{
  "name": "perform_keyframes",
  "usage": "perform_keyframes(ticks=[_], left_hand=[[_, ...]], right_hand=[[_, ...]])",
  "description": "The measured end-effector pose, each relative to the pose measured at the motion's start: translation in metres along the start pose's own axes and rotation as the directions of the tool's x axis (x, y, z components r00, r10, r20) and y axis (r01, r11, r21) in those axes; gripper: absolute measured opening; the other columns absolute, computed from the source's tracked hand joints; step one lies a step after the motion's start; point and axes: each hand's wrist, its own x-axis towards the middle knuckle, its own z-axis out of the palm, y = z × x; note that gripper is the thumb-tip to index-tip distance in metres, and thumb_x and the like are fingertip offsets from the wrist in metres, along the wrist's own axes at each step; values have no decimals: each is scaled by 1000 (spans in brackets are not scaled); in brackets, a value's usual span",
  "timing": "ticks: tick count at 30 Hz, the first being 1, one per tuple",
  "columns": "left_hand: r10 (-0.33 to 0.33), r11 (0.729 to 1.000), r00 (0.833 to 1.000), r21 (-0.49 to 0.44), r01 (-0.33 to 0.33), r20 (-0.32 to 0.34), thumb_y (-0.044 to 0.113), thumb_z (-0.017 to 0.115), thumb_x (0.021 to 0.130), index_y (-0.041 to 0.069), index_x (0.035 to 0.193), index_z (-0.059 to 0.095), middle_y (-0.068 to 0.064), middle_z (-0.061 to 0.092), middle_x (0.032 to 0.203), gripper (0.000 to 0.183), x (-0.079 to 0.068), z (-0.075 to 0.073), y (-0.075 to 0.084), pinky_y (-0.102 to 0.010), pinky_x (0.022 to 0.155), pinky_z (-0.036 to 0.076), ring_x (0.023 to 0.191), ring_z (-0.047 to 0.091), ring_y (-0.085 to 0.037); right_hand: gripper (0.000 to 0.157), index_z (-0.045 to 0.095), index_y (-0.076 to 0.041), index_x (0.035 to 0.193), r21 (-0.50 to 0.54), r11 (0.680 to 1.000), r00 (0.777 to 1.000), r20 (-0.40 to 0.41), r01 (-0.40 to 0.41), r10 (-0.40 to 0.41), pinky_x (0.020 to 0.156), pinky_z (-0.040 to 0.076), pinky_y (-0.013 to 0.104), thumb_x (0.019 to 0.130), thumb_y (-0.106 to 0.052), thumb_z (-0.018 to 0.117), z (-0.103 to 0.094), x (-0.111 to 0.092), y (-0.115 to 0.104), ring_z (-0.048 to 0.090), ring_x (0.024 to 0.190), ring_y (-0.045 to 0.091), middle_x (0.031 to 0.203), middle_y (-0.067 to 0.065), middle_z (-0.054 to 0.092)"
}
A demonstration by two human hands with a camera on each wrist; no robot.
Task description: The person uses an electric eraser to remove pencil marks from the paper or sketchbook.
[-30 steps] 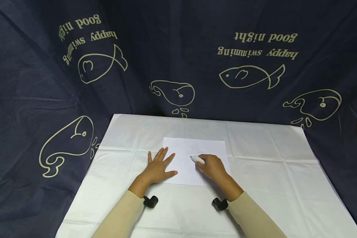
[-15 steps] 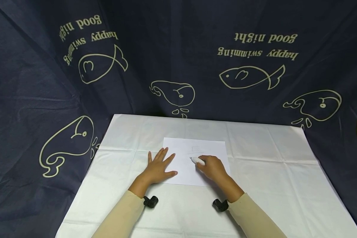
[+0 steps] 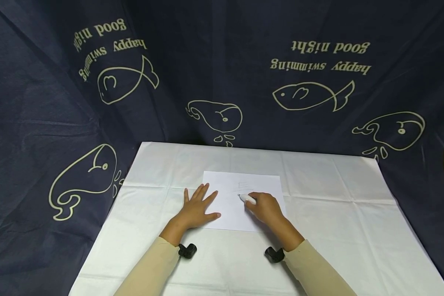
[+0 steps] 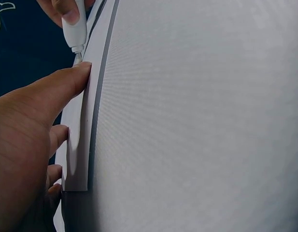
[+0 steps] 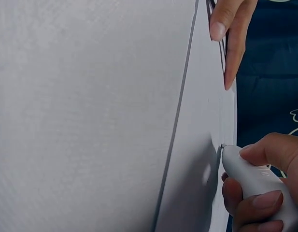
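A sheet of white paper (image 3: pixel 225 220) lies on the white-covered table, with faint thin lines like a letter E near its upper middle. My left hand (image 3: pixel 194 210) rests on the paper's left side with its fingers spread. My right hand (image 3: pixel 265 207) grips a thick white pen (image 3: pixel 248 199) with a narrow tip, held low over the sheet just below the lines. In the right wrist view the thumb and curled fingers wrap the smooth pen body (image 5: pixel 260 186), and its small tip is at the paper. The left thumb (image 4: pixel 66 84) lies along the paper in the left wrist view.
A white cloth (image 3: pixel 336 230) with fold creases covers the table. Behind and beside it hangs a dark blue curtain (image 3: pixel 192 61) printed with fish, whales and words. A black wrist camera (image 3: pixel 187 250) sits on the left wrist, another (image 3: pixel 274 255) on the right.
The right hand and the pen tip have shifted very slightly to the right over the paper. My left hand and the sheet have stayed in place.
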Motion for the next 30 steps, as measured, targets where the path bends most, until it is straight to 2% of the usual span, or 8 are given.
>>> perform_keyframes(ticks=[18, 30], left_hand=[[3, 1000, 1000, -5, -3, -9, 59, 61, 93, 24, 159, 36, -12, 13, 171, 79, 0, 1, 0, -76, 117, -5, 160, 8, -33], [-1, 1000, 1000, 2, 1, 7, 60, 60, 94, 24, 159, 34, -11, 11, 172, 79, 1, 1, -1, -76, 117, -6, 160, 6, -33]], right_hand=[[32, 76, -10, 117, 5, 1000, 1000, 13, 7, -7, 67, 50, 37, 90, -26, 72, 1, 0, -1, 60, 75, 19, 98, 11, 77], [31, 76, -10, 116, 17, 1000, 1000, -3, -6, 6, 66, 49, 35, 89, -26, 72, 1, 2, 3, 60, 74, 19, 98, 10, 78]])
